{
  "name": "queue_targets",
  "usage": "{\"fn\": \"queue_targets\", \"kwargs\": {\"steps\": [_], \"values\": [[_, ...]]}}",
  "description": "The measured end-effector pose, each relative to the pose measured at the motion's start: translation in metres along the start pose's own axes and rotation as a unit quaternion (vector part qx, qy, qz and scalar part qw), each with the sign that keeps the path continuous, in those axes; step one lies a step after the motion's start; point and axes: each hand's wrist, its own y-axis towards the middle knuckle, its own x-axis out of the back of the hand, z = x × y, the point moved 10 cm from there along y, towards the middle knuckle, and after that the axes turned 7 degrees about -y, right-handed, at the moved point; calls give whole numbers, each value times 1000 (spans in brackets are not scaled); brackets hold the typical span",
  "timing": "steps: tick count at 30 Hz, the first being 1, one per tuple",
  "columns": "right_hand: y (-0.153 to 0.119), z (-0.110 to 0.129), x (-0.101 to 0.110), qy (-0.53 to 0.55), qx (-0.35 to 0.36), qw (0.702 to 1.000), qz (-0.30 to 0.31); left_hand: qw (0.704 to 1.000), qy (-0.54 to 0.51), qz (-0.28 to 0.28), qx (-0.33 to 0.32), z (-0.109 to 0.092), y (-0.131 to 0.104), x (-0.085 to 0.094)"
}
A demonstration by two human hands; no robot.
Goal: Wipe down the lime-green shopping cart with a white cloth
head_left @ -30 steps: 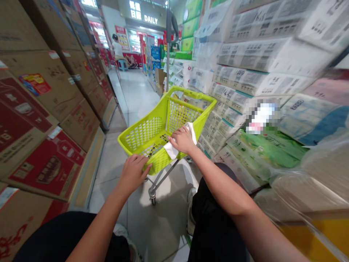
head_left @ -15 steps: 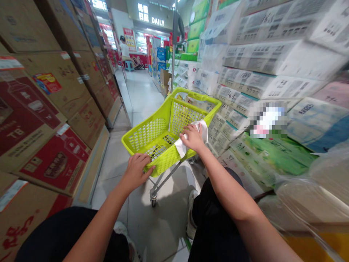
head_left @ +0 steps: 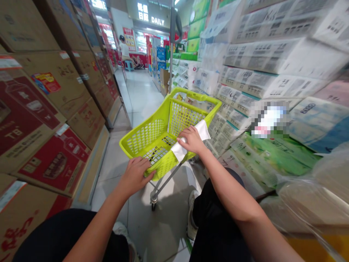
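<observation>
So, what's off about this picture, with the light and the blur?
In the head view, the packs at upper right look stretched and smeared; in the same view, a mosaic patch hides something, the DAILY sign glows white, and shadow lies on the floor below the cart, while the white cloth looks fairly clear.

A lime-green plastic cart basket [head_left: 162,166] is patterned with holes; a white cloth [head_left: 179,150] is seen; brown cardboard boxes [head_left: 56,158] are printed red.
</observation>
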Motion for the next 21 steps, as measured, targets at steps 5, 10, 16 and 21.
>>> {"fn": "queue_targets", "kwargs": {"steps": [5,10,16,21], "values": [[-11,67,-12,-8,73,997,27,992,-38,-120,11,6,-9,12],[-14,107,-23,-14,118,993,17,992,-32,-118,14,9,-13,15],[3,-13,-13,-49,-46,998,-13,998,1,-20,55,28,-12,7],[-10,57,-26,6,26,999,-36,997,19,-33,62,35,-4,8]]}}
